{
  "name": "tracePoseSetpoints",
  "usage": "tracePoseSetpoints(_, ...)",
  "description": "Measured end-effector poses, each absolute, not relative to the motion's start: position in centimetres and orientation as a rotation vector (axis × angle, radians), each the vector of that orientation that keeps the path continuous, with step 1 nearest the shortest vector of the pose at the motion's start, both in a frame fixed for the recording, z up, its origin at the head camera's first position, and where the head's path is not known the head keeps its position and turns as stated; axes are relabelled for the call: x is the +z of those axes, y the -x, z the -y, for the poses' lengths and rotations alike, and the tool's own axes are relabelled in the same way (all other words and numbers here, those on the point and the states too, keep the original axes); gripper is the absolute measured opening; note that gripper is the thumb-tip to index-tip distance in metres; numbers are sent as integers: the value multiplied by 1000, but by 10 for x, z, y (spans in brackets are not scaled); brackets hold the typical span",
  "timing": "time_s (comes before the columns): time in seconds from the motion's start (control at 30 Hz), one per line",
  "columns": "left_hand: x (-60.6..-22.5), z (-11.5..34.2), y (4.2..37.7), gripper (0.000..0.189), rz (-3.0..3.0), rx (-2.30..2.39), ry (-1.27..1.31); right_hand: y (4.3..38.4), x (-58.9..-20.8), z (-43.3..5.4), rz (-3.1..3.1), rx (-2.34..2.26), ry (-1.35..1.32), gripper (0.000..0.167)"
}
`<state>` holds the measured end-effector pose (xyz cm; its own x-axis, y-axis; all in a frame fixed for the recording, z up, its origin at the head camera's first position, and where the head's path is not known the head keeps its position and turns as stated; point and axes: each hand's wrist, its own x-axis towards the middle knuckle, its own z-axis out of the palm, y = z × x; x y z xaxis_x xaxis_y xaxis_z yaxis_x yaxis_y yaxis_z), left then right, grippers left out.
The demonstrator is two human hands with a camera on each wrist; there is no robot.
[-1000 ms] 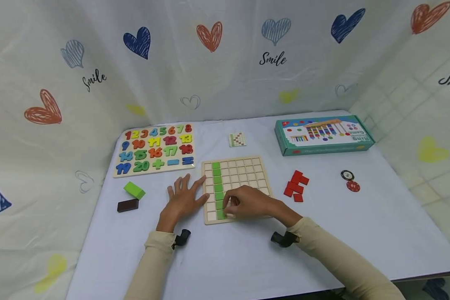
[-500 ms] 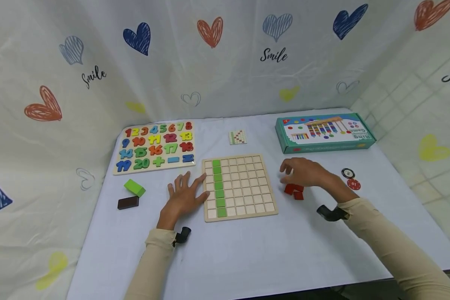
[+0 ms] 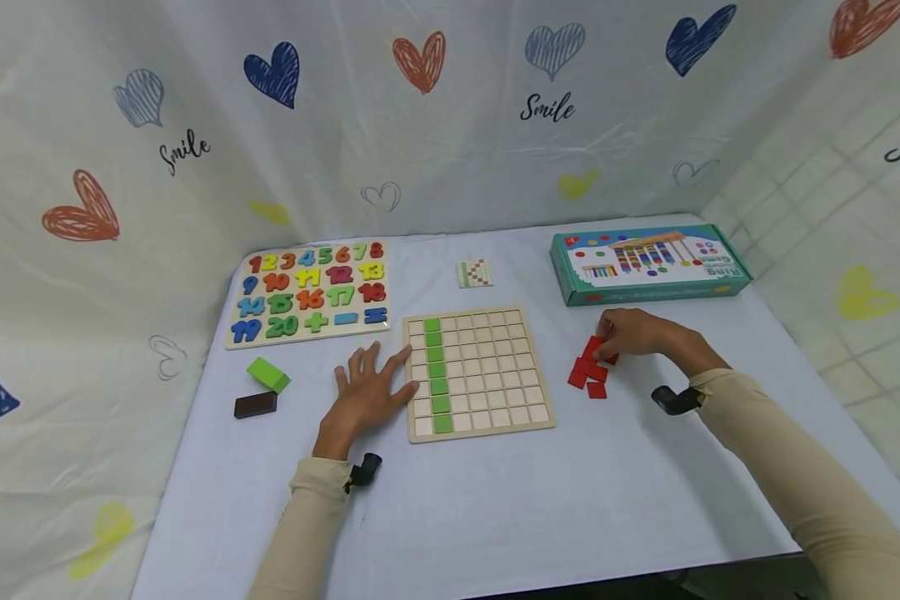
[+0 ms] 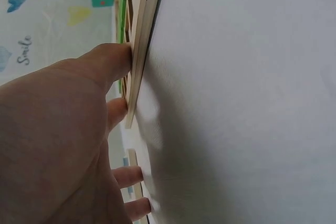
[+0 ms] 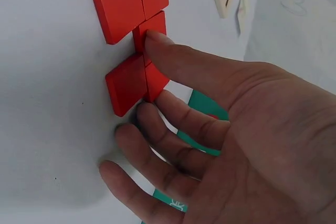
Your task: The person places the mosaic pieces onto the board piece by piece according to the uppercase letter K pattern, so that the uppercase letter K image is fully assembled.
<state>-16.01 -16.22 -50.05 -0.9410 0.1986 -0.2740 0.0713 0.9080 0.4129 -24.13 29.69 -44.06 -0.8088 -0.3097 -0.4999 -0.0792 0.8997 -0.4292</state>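
A wooden grid board (image 3: pixel 495 367) lies mid-table, with a column of green square tiles (image 3: pixel 438 387) near its left side. My left hand (image 3: pixel 367 400) rests at the board's left edge, fingers spread; its thumb and index finger touch the frame. Right of the board lies a small cluster of red square tiles (image 3: pixel 587 369). Over the cluster's far side is my right hand (image 3: pixel 633 332). In the right wrist view, its thumb presses on a red tile and the index fingertip meets the far end of a neighbouring red tile (image 5: pixel 156 81). The other fingers curl beside them.
A colourful number puzzle board (image 3: pixel 307 296) stands at the back left, with a green block (image 3: pixel 267 375) and a dark brown block (image 3: pixel 256 405) before it. A small pattern card (image 3: pixel 475 273) and a teal game box (image 3: pixel 650 265) lie at the back.
My right hand has moved from the board's lower left to the red tiles, and its fingers have come down onto them. My left hand has stayed at the board's edge.
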Motion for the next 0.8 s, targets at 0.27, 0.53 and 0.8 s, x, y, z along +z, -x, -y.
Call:
tracePoseSetpoints(0.27, -500, 161, 161, 71, -2762, 575, -195, 247, -442, -296, -2445, -522, 221, 45)
tracePoseSetpoints(0.53, -501, 162, 160, 71, -2764, 595, -198, 243, -440, -294, -2495, -502, 257, 41)
tracePoseSetpoints(0.8, -501, 161, 159, 71, -2768, 601, -203, 236, -443, -290, -2640, -542, 351, 25)
